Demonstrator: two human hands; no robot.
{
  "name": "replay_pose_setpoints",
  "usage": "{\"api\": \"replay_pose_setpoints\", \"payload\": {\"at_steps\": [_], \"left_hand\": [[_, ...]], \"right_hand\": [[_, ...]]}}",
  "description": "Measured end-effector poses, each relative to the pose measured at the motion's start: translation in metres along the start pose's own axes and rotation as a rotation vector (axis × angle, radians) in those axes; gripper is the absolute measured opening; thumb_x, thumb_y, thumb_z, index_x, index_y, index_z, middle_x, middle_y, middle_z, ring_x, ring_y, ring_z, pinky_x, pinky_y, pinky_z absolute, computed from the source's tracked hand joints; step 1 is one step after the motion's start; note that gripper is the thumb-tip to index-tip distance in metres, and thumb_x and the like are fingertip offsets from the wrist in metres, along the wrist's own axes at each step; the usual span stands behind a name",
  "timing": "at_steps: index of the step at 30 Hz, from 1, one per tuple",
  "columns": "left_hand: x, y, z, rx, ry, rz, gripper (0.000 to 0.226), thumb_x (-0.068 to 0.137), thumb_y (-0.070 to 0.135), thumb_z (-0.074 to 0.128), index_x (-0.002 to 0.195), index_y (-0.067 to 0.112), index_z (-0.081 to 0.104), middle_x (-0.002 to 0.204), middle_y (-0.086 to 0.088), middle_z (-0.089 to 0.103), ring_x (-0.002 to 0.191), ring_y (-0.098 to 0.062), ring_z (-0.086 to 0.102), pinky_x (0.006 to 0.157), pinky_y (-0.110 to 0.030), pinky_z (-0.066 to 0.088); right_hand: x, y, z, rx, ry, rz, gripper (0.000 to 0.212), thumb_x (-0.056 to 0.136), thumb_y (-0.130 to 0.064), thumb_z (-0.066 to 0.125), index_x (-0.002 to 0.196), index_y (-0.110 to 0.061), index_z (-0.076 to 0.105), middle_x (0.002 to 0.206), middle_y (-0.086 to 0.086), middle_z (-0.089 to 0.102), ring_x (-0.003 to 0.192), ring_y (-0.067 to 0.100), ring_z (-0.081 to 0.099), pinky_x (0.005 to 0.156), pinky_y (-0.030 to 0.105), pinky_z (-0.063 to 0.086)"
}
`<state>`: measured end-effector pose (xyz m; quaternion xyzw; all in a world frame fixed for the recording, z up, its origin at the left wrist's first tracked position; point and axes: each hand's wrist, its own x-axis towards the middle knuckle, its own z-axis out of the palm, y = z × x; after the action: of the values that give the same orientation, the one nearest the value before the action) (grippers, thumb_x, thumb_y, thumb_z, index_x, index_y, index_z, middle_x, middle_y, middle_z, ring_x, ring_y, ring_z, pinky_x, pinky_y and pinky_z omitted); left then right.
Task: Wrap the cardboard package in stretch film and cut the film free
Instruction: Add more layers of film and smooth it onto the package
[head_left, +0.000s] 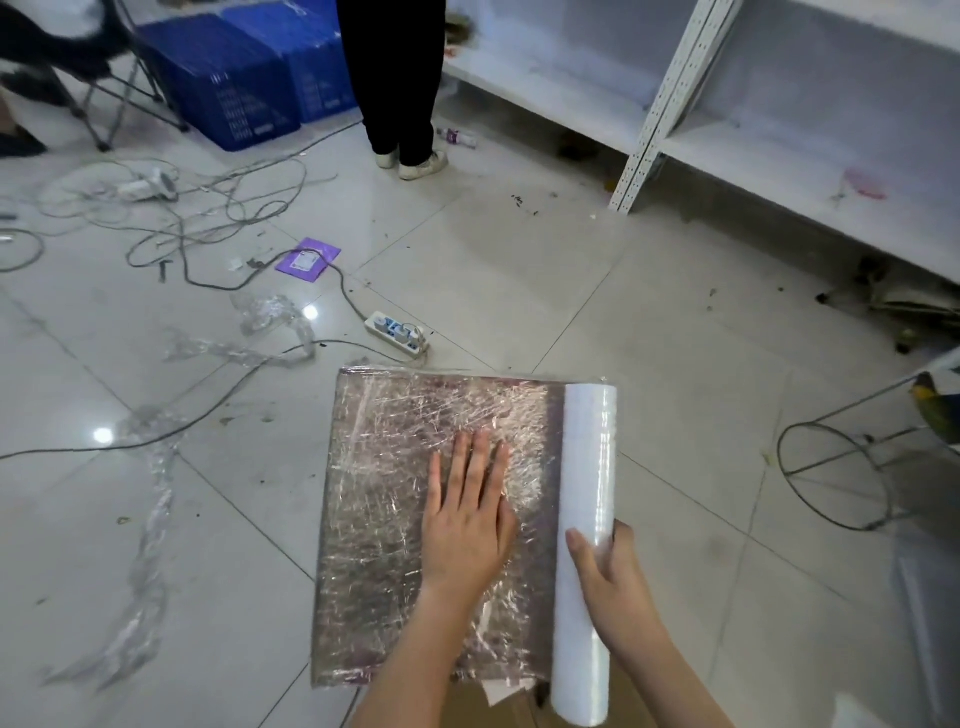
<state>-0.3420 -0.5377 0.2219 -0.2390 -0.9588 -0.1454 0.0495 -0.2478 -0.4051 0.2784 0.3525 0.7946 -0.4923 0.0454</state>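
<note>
A flat cardboard package (384, 499) covered in crinkled, shiny stretch film lies on the tiled floor in front of me. My left hand (467, 519) presses flat on its top with straight fingers. Along the package's right edge lies a white roll of stretch film (587, 467), pointing away from me. My right hand (610, 577) grips the roll near its lower half, thumb over the top and fingers behind. A smooth band of film runs from the roll onto the package.
Twisted scraps of used film (150, 519) trail over the floor at left. A power strip (397, 332) and tangled cables lie just beyond the package. A person's legs (400, 93) stand at the back by blue crates (234, 78). White shelving (727, 104) is at right, a wire stand (836, 473) beside it.
</note>
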Motion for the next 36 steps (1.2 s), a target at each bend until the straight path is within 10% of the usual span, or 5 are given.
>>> {"api": "replay_pose_setpoints", "payload": {"at_steps": [12, 18, 26, 36], "left_hand": [[-0.006, 0.003, -0.001, -0.022, 0.009, 0.001, 0.056, 0.102, 0.037, 0.008, 0.146, 0.013, 0.034, 0.156, -0.008, 0.025, 0.145, -0.025, 0.018, 0.119, -0.046, 0.004], [-0.005, 0.000, 0.001, 0.029, 0.042, 0.005, 0.055, 0.102, 0.039, 0.010, 0.148, 0.016, 0.028, 0.157, -0.007, 0.021, 0.145, -0.024, 0.016, 0.117, -0.049, 0.010], [0.030, 0.007, -0.027, 0.044, 0.247, -0.026, 0.058, 0.084, 0.039, 0.038, 0.136, 0.014, 0.038, 0.141, -0.011, 0.035, 0.129, -0.027, 0.036, 0.115, -0.043, 0.008], [0.091, -0.009, -0.059, 0.207, 0.035, -0.301, 0.055, 0.095, 0.044, 0.020, 0.115, 0.014, 0.063, 0.111, -0.008, 0.060, 0.109, -0.027, 0.051, 0.111, -0.048, 0.021]], "right_hand": [[0.013, 0.012, -0.018, -0.065, 0.303, -0.021, 0.067, 0.064, -0.035, 0.085, 0.103, -0.013, 0.035, 0.110, 0.004, 0.033, 0.088, 0.026, 0.051, 0.077, 0.034, 0.043], [0.022, 0.011, -0.023, 0.023, 0.182, -0.045, 0.071, 0.066, -0.035, 0.084, 0.110, -0.017, 0.031, 0.096, -0.004, 0.048, 0.089, 0.018, 0.052, 0.073, 0.029, 0.043], [0.021, 0.026, -0.035, 0.190, -0.003, -0.053, 0.025, 0.091, -0.029, 0.058, 0.110, -0.016, 0.047, 0.099, -0.002, 0.060, 0.089, 0.004, 0.059, 0.063, 0.017, 0.044], [0.031, 0.033, -0.041, 0.149, -0.073, -0.088, 0.028, 0.090, -0.032, 0.059, 0.109, -0.019, 0.043, 0.098, -0.006, 0.056, 0.089, 0.003, 0.057, 0.069, 0.018, 0.046]]}}
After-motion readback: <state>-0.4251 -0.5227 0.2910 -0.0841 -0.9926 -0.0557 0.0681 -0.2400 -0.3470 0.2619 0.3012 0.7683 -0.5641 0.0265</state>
